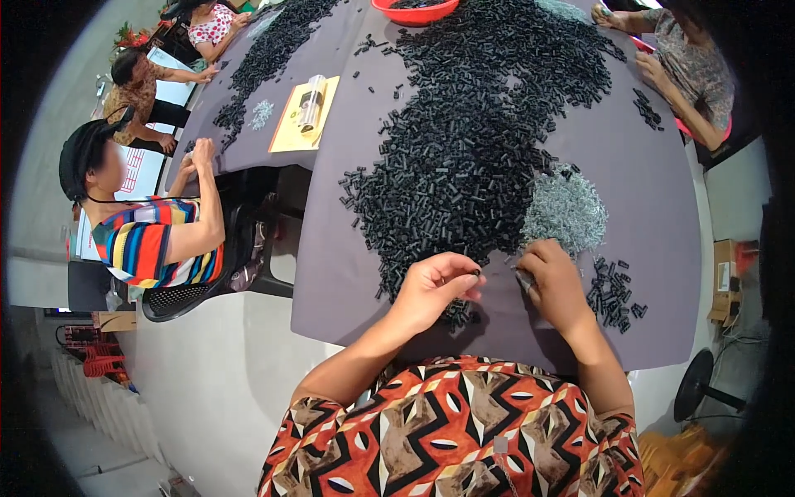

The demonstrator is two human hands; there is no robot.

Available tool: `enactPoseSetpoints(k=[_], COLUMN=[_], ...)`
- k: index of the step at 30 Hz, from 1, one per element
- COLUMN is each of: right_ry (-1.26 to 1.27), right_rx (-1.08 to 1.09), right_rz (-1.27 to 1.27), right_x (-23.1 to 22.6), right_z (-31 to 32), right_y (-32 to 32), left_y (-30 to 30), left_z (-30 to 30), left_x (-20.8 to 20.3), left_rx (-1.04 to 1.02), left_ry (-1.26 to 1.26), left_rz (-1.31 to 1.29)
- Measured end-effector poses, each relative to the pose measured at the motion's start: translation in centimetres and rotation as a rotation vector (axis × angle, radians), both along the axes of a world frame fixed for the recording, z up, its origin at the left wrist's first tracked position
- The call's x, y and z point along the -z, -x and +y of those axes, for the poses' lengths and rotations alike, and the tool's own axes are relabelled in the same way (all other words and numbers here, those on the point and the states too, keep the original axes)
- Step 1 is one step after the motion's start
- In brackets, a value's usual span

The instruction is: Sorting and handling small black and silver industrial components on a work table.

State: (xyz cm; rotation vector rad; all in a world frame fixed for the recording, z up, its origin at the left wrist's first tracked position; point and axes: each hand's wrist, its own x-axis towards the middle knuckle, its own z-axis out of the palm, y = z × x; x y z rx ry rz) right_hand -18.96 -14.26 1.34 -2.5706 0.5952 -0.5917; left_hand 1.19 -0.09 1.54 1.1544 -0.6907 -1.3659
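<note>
Pinching a small black piece (475, 273) between thumb and forefinger: left hand (432, 290), remaining fingers loosely curled. Piece appears dark and short; finer detail is hidden by the fingertips. Right hand (553, 280): knuckles up, fingers bent downward, just beside the left; fingertips partly hidden, cannot tell whether they pinch anything.

Clock centred between the hands, 12 away from the wearer.

11 to 12 o'clock: large heap of black pieces (455, 182), starting near the left hand. Visible units short, tube-like, black, with pale glints along their sides; lying at random angles, overlapping.

1 to 2 o'clock: mound of pale pieces (567, 211), translucent, much finer; individual shape too small to tell. Its edge meets the black heap.

3 o'clock: loose black cluster (613, 294), same tube form, on grey cloth (662, 265).

10 o'clock, farther out: yellow sheet (286, 137) bearing a clear cylinder (312, 106).
</note>
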Motion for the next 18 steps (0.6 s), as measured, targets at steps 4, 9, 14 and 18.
enactPoseSetpoints(k=[4, 9, 14, 18], right_ry=[-0.001, -0.025, -0.034, -0.050], right_rx=[0.028, 0.010, 0.009, 0.018], right_rz=[0.013, 0.028, 0.011, 0.021], right_x=[-0.08, -0.40, -0.28, -0.21], right_z=[0.27, 0.02, 0.27, -0.05], right_y=[-0.11, -0.39, -0.02, -0.05], left_y=[-0.41, -0.12, 0.22, 0.17], left_z=[0.21, 0.03, -0.07, -0.46], left_x=[0.81, 0.91, 0.65, 0.36], left_rx=[-0.002, 0.025, 0.027, 0.050], left_ry=[0.005, -0.020, -0.023, -0.030], left_rz=[0.003, -0.042, -0.025, -0.035])
